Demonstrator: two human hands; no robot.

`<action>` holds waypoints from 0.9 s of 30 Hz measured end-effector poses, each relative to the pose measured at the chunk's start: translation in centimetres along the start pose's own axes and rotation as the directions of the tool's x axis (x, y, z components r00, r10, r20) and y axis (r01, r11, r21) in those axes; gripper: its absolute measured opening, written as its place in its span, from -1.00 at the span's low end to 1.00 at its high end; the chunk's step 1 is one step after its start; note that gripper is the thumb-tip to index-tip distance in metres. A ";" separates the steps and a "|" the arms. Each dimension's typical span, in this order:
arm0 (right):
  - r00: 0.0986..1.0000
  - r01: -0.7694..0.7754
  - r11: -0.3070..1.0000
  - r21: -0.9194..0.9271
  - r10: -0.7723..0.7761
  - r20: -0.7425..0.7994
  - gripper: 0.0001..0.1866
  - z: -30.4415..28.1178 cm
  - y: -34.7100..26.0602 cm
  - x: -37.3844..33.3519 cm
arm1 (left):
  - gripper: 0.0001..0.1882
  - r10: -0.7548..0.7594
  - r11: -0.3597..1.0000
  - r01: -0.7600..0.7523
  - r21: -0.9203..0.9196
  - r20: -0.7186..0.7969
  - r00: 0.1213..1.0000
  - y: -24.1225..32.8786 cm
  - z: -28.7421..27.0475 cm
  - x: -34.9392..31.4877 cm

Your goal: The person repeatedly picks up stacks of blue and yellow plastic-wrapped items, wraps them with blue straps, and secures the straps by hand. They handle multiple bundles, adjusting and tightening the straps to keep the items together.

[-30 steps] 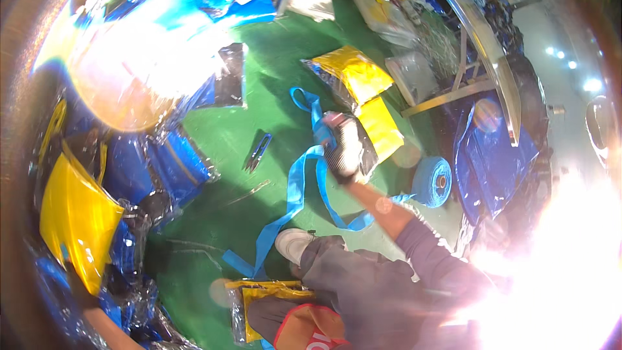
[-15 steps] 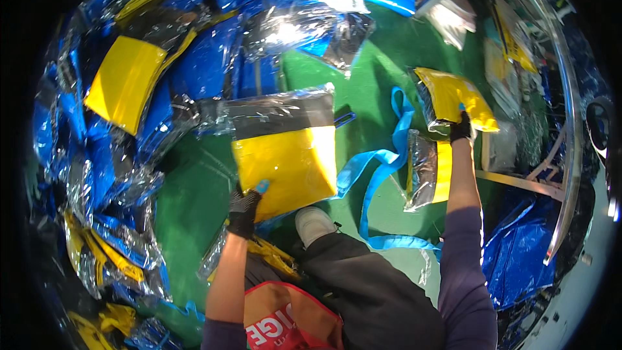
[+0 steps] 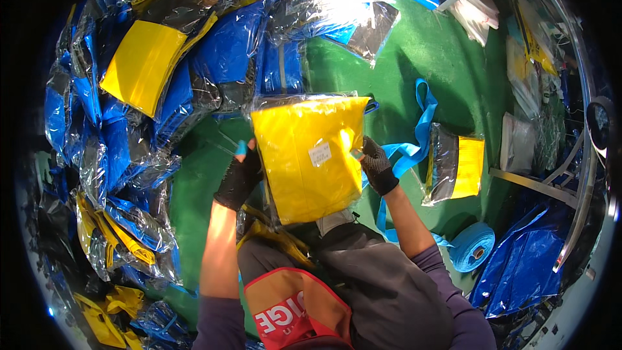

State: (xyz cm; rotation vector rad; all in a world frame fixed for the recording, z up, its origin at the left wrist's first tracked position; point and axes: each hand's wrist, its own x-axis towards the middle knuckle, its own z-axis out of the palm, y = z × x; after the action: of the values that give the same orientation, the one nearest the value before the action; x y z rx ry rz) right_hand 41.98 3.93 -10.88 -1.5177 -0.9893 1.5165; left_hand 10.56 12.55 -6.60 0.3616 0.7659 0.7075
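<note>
A folded yellow piece in a clear plastic bag [image 3: 291,185], with a small white label on its face, is in front of me above my lap. At its left edge my left hand [image 3: 240,178], in a black fingerless-style glove with a blue-tipped finger, is closed on it. My right hand [image 3: 377,165], gloved alike, grips the right edge with its fingers curled. Clear film sticks out along the packet's top and sides. Whether a second packet lies beneath it is hidden.
Blue and black bagged packets [image 3: 220,52] heap up at the left and back, one yellow packet [image 3: 146,65] on top. A grey-and-yellow packet [image 3: 470,165] lies right, near a light-blue strap [image 3: 424,123] and its roll [image 3: 472,246]. A metal frame [image 3: 586,175] stands at the right edge.
My right hand has brought the yellow packet from the right to the middle, over the grey-and-yellow one. My left hand has moved up along the edge. The blue roll has come into view.
</note>
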 end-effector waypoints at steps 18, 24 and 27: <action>0.969 0.129 0.812 0.569 0.019 -0.247 -0.47 3.4 2.7 2.6 | -0.26 0.383 0.737 -0.127 0.664 -0.255 0.888 -1.4 4.0 7.2; 0.994 0.104 0.724 0.681 -0.060 -0.089 -0.56 6.5 -6.0 0.8 | -0.33 0.441 0.590 -0.354 0.726 0.077 0.894 6.1 8.4 -2.7; 0.967 0.102 0.737 0.668 -0.230 0.106 -0.55 11.6 -12.5 3.2 | -0.50 0.544 0.759 -0.335 0.558 -0.263 0.797 11.0 5.7 -9.2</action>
State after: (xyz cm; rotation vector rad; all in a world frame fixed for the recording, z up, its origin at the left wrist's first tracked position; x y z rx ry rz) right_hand 30.23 11.92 -0.90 -0.7699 -0.5574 1.6533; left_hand 5.09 13.74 7.84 0.9050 1.2947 1.0689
